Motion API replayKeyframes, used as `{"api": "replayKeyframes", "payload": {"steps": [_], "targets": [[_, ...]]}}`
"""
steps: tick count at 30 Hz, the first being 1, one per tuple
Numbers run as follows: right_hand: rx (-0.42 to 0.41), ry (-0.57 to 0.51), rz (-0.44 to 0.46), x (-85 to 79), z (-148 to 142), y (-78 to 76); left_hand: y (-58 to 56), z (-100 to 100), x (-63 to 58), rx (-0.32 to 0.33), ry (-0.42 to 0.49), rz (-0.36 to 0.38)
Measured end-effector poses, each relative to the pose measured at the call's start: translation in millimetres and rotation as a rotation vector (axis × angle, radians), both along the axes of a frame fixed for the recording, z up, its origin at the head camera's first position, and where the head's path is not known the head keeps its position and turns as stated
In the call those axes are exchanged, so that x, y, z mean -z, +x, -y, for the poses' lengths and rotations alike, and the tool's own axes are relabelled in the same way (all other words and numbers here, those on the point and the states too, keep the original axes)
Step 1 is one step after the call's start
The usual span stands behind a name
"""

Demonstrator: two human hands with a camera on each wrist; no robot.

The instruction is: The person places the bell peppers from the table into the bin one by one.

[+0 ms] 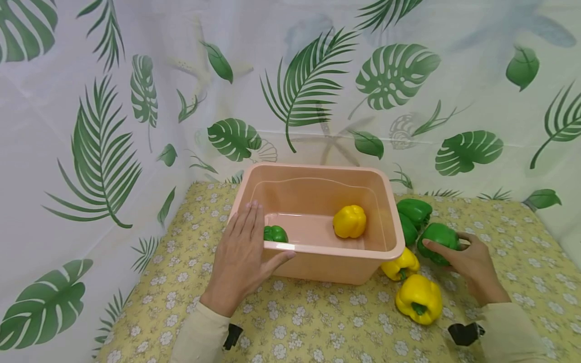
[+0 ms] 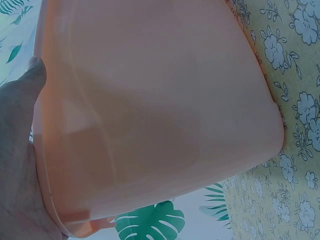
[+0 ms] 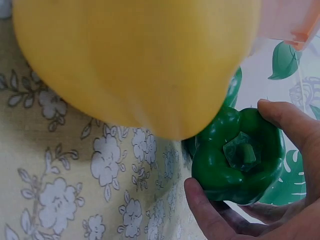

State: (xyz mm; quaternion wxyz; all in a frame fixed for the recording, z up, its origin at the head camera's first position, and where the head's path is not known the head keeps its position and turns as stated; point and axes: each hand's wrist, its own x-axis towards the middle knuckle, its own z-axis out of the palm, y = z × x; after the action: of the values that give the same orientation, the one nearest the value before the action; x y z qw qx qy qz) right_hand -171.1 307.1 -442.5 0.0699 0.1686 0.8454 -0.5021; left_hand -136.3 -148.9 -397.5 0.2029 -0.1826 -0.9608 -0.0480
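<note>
A pink plastic bin stands on the table, holding a yellow bell pepper and a green bell pepper. My left hand rests on the bin's near left corner, fingers straight along the rim and thumb over the front edge. To the right of the bin, my right hand grips another green bell pepper between thumb and fingers. Two yellow bell peppers lie just in front of that hand. Further green bell peppers sit against the bin's right side, partly hidden by it.
A yellow floral cloth covers the table. Behind and to the left hangs a white sheet printed with green leaves. In the right wrist view, a yellow pepper fills much of the foreground.
</note>
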Motion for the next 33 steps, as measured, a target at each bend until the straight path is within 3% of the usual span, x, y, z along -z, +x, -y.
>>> {"api": "replayKeyframes", "payload": {"steps": [24, 33], "targets": [[0.021, 0.054, -0.127, -19.8, 9, 1.6, 0.0, 0, -0.2, 0.002, 0.000, -0.015], [0.041, 0.024, -0.166, -31.5, 17, 0.2, 0.1, 0, -0.1, 0.000, 0.005, -0.016]]}}
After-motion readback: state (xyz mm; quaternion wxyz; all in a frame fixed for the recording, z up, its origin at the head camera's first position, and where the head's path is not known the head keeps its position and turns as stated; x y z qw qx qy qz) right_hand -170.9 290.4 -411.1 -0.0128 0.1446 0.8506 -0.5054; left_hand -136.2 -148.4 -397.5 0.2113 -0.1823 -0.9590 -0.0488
